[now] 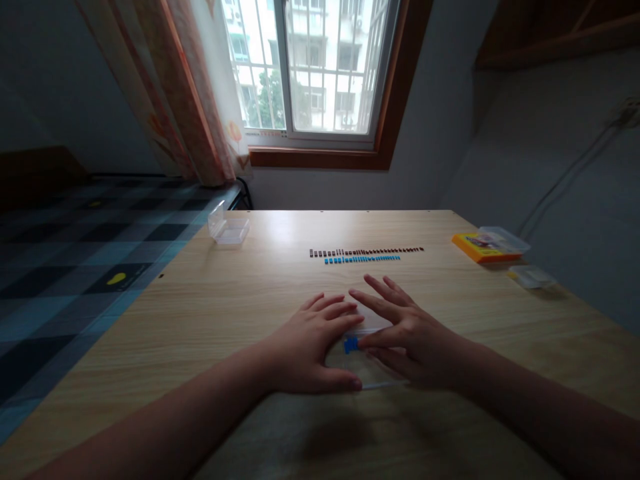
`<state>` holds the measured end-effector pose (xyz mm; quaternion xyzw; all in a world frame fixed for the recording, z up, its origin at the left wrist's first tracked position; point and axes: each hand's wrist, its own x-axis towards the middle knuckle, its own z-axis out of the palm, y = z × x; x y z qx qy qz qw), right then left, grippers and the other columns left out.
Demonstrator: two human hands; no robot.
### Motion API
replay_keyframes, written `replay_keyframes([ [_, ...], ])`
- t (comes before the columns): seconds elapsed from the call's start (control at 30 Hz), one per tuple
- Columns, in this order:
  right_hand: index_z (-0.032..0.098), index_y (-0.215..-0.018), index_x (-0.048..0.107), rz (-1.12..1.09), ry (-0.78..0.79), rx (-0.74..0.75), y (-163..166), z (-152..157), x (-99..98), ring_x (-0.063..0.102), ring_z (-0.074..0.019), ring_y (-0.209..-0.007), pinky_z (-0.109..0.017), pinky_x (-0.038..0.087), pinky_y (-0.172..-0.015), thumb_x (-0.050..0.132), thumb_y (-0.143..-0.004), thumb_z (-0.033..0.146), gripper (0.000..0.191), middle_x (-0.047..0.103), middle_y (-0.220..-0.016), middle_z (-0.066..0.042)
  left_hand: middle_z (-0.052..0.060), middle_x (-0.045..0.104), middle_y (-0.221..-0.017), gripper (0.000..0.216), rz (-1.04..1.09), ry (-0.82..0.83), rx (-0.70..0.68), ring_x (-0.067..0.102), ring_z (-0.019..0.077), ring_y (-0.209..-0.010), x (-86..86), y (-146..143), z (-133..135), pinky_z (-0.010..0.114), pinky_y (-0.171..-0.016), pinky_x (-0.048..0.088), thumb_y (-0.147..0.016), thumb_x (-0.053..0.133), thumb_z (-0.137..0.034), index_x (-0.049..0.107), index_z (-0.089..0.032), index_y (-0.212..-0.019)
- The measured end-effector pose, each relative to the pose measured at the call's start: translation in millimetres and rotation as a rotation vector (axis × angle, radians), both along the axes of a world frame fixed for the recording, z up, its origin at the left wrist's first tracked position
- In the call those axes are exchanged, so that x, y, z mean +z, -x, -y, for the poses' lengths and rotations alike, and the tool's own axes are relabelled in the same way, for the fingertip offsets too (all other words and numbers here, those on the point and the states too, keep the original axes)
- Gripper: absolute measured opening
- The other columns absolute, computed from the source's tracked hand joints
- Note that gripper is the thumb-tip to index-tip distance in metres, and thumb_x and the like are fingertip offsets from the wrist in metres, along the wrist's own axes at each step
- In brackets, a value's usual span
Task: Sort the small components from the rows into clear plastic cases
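A small clear plastic box (383, 385) stands on the table in front of me, its lid raised at the back. Several tiny blue pieces (351, 344) lie together inside; their exact kind is too small to make out. My left hand (313, 343) spans the box's left side, thumb at the front corner and fingers at the back edge. From the right, my right hand (407, 333) reaches over the box with its fingers spread. Its index fingertip touches the blue pieces, and the thumb sits just below, apart from it.
Beyond my hands run a row of tiny dark brown pieces (367, 252) and a row of light blue pieces (361, 259). An open clear box (233, 231) stands far left. An orange-yellow box (485, 248) and a small clear container (533, 277) lie right. A bed (65, 267) adjoins the table.
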<state>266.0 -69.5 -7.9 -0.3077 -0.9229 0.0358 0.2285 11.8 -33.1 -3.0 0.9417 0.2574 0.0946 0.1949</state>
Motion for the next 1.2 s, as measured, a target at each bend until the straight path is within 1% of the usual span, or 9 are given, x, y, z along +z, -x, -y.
replay_keyframes([
  [0.17, 0.037, -0.110, 0.078, -0.017, -0.013, -0.006, -1.8, -1.3, -2.8, 0.017, -0.0328, -0.157, -0.065, 0.019, -0.123, 0.068, -0.092, 0.024, 0.024, 0.030, -0.166, 0.002, 0.013, 0.046, -0.158, 0.092, -0.001, -0.004, 0.001, 0.036, 0.0412, -0.148, 0.4, 0.1, 0.0, 0.063, -0.124, 0.019, -0.077, 0.067, -0.077, 0.051, -0.023, -0.149],
  [0.33, 0.035, -0.109, 0.079, 0.002, -0.009, -0.006, -2.3, -2.0, -4.0, 0.014, -0.0325, -0.157, -0.067, 0.019, -0.121, 0.064, -0.094, 0.023, 0.024, 0.030, -0.167, -0.001, 0.013, 0.047, -0.158, 0.091, -0.001, -0.013, 0.003, 0.036, 0.0409, -0.148, -0.5, 0.2, -0.3, 0.063, -0.123, 0.020, -0.077, 0.067, -0.077, 0.051, -0.024, -0.149],
  [0.47, 0.034, -0.108, 0.079, 0.025, 0.004, -0.012, -0.6, -1.5, -3.0, 0.013, -0.0320, -0.158, -0.067, 0.019, -0.121, 0.064, -0.094, 0.023, 0.023, 0.031, -0.167, -0.003, 0.013, 0.047, -0.158, 0.091, 0.000, -0.017, 0.003, 0.036, 0.0405, -0.148, -0.9, -0.2, -0.3, 0.063, -0.123, 0.020, -0.077, 0.067, -0.078, 0.051, -0.024, -0.149],
  [0.8, 0.035, -0.108, 0.079, 0.012, -0.012, -0.017, -1.2, -1.6, -2.5, 0.015, -0.0321, -0.157, -0.066, 0.020, -0.121, 0.066, -0.092, 0.022, 0.024, 0.029, -0.167, -0.001, 0.014, 0.047, -0.157, 0.091, -0.004, -0.009, 0.005, 0.036, 0.0412, -0.148, 1.4, -1.5, 0.2, 0.064, -0.123, 0.020, -0.077, 0.067, -0.077, 0.051, -0.023, -0.149],
  [0.9, 0.034, -0.106, 0.079, -0.057, -0.061, -0.012, -1.9, -1.9, -1.9, 0.020, -0.0323, -0.156, -0.064, 0.023, -0.122, 0.067, -0.092, 0.022, 0.022, 0.031, -0.167, 0.000, 0.013, 0.046, -0.158, 0.092, -0.014, -0.003, 0.008, 0.035, 0.0416, -0.148, 1.0, -0.5, -0.1, 0.064, -0.123, 0.020, -0.077, 0.067, -0.078, 0.052, -0.023, -0.149],
  [1.0, 0.030, -0.103, 0.079, -0.184, -0.133, -0.037, -5.7, -6.5, -1.3, 0.026, -0.0321, -0.155, -0.061, 0.026, -0.123, 0.064, -0.093, 0.021, 0.020, 0.037, -0.164, -0.002, 0.013, 0.044, -0.159, 0.094, -0.036, 0.004, 0.013, 0.034, 0.0419, -0.149, 1.0, -0.3, -0.2, 0.064, -0.123, 0.020, -0.076, 0.067, -0.078, 0.050, -0.023, -0.150],
  [1.1, 0.028, -0.102, 0.079, -0.333, -0.142, -0.140, -13.2, -18.0, -5.6, 0.029, -0.0308, -0.153, -0.057, 0.031, -0.122, 0.062, -0.094, 0.021, 0.020, 0.048, -0.157, -0.004, 0.014, 0.043, -0.160, 0.096, -0.048, 0.010, 0.021, 0.034, 0.0417, -0.149, 1.7, -0.6, 0.2, 0.064, -0.123, 0.020, -0.075, 0.068, -0.078, 0.049, -0.023, -0.152],
  [1.2, 0.028, -0.106, 0.078, -0.443, -0.087, -0.265, -21.6, -34.4, -16.8, 0.035, -0.0298, -0.151, -0.057, 0.033, -0.121, 0.060, -0.096, 0.025, 0.021, 0.055, -0.151, -0.006, 0.014, 0.044, -0.159, 0.095, -0.044, 0.018, 0.025, 0.035, 0.0416, -0.148, 2.7, -0.9, 0.7, 0.064, -0.123, 0.020, -0.075, 0.069, -0.078, 0.051, -0.023, -0.151],
])
